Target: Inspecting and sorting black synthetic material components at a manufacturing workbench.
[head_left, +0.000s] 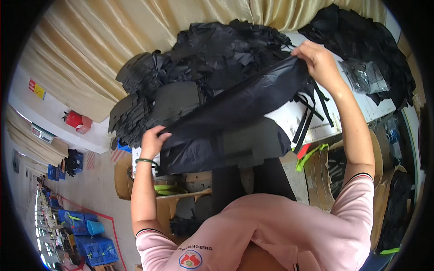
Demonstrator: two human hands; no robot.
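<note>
A long piece of thin, shiny black fabric (pixel 235 100) is stretched at a slant between my two hands, its right end higher and farther away. My left hand (pixel 153 142), with a green bangle at the wrist, pinches the fabric's near left end. At the upper right, my right hand (pixel 318 64) grips the other end between thumb and fingers. Below the raised fabric, a matte dark grey panel (pixel 253 139) lies over more black fabric at the table's front edge, above my lap. Black straps (pixel 308 115) hang beside the fabric's right end.
Stacks of dark panels (pixel 174 101) and a heap of black pieces (pixel 235 49) cover the white table (pixel 316 124). More black fabric (pixel 357 40) and a clear plastic bag (pixel 366 77) lie at right. Cardboard boxes (pixel 316 169) stand beside my legs; blue crates (pixel 97 250) are at lower left.
</note>
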